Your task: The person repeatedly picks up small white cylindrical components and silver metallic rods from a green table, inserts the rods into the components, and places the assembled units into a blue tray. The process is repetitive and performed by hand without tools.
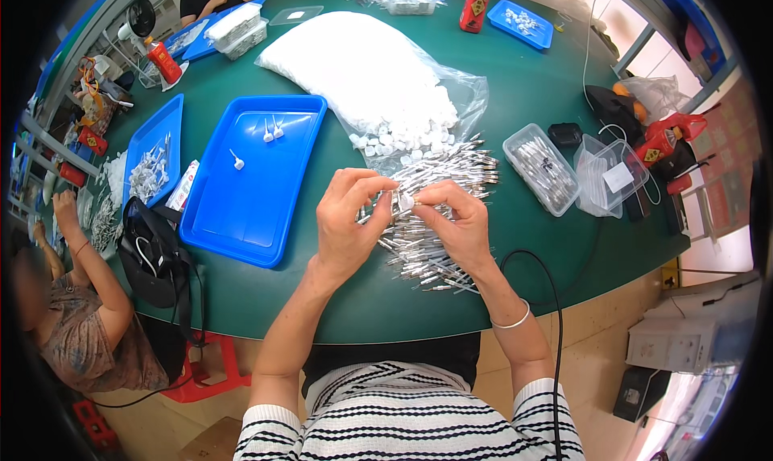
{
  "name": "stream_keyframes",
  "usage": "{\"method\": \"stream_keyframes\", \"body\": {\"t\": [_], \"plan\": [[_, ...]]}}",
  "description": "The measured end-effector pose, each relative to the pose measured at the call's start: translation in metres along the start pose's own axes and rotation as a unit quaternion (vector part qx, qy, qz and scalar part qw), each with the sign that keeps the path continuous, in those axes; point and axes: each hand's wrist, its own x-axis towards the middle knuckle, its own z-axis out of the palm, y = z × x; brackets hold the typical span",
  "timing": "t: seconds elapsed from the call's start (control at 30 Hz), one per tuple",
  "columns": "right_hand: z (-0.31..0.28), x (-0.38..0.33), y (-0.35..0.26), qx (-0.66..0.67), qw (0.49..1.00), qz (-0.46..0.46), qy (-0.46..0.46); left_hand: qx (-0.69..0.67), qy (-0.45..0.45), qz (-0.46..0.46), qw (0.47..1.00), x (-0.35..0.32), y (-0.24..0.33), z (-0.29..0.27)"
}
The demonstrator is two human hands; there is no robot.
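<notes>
In front of my chest, both hands pinch at one small white plastic piece (406, 202). My left hand (348, 218) has its thumb and fingertips on the left side of it. My right hand (457, 219) grips from the right with thumb and forefinger, and a bit of metal shows at the fingertips. Whether a thin rod is joined to the piece is hidden. Under and around my hands spreads a heap of thin white-and-silver rods (415, 256). Just beyond, a large clear bag (354, 58) spills small white caps (411, 137) onto the table.
A blue tray (250, 195) at left carries a few capped rods (237, 161). A clear box of rods (541, 171) and stacked clear containers (608, 175) stand at right. A black bag (153, 256) lies on the green table (362, 316). A co-worker (88, 316) sits at left.
</notes>
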Motion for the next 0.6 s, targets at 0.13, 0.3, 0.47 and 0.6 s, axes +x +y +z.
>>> {"method": "stream_keyframes", "body": {"t": [0.13,0.3,0.47,0.6], "plan": [[0.0004,0.0004,-0.0003,-0.004,1.0,-0.004,0.003,0.047,-0.01,0.04,0.998,-0.0001,-0.0007,-0.0001],[-0.0005,0.0007,0.0008,-0.01,1.0,-0.007,0.004,0.053,-0.007,0.056,0.997,0.0005,0.0022,0.0012],[-0.0011,0.0005,0.0025,-0.011,1.0,0.0,0.011,0.064,-0.006,0.071,0.995,0.0003,0.001,0.001],[-0.0011,0.0006,0.0038,-0.012,1.0,-0.004,0.013,0.052,-0.009,0.053,0.997,-0.0008,0.0005,0.0009]]}}
